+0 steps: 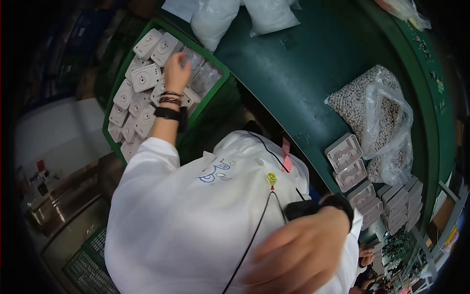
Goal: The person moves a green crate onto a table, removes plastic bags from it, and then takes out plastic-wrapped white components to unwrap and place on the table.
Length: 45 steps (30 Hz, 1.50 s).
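Note:
My left hand (177,73) reaches over the green crate (211,93) at the upper left. Its fingers are curled a little, with a gap at the thumb, and nothing shows between them. Under and around it lie several white plastic housings (146,77), each with a round feature on its face. A clear plastic bag (205,78) lies along the crate's right side. Low in the picture, in front of my white top, my right hand (298,250) is smeared by motion. Its fingers look loosely stretched, and I see nothing in it.
A green worktable (293,83) runs along the right. On it are white filled bags (215,22), a bag of small pale parts (364,95), open housings (344,153) and stacked housings (401,203). Another person's hand (366,255) shows at the lower right. A green basket (90,259) stands lower left.

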Tool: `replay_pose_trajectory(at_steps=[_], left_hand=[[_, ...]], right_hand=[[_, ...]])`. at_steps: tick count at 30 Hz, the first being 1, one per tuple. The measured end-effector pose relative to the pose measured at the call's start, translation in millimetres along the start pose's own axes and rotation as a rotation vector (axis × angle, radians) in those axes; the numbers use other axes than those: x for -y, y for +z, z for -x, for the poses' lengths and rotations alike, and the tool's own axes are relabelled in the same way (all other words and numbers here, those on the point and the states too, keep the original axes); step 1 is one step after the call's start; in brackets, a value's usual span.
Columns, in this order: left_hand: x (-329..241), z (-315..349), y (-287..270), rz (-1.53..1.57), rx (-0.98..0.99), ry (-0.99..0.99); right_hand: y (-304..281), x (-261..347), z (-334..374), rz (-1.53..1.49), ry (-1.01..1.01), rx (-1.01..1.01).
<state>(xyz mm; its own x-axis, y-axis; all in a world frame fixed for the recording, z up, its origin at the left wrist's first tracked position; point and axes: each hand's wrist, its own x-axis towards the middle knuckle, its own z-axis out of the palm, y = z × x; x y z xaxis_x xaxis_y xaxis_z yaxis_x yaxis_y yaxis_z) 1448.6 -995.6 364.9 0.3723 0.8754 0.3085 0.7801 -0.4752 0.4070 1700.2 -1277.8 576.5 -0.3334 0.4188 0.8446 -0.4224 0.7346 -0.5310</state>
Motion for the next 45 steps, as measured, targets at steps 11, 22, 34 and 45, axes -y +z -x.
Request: replay_pose_trajectory(at_steps=[11,22,34,45], left_hand=[[163.3,13.7,16.8,-0.457,0.254,-0.458],[201.9,18.3,-41.4,-0.135,0.464,-0.274],[-129.3,10.7,-83.9,0.402,0.523,0.617],[-183.9,54.9,-29.6,0.581,0.801,1.006]], right_hand=[[40.1,-53.5,-65.1,-0.287,0.009,-0.149],[-4.8,-21.2,26.1,0.084,0.162,-0.073],[-10.5,-91.6,84.6,1.190,0.769,-0.250],[11.8,-45.4,124.3,0.893,1.016,-0.154]])
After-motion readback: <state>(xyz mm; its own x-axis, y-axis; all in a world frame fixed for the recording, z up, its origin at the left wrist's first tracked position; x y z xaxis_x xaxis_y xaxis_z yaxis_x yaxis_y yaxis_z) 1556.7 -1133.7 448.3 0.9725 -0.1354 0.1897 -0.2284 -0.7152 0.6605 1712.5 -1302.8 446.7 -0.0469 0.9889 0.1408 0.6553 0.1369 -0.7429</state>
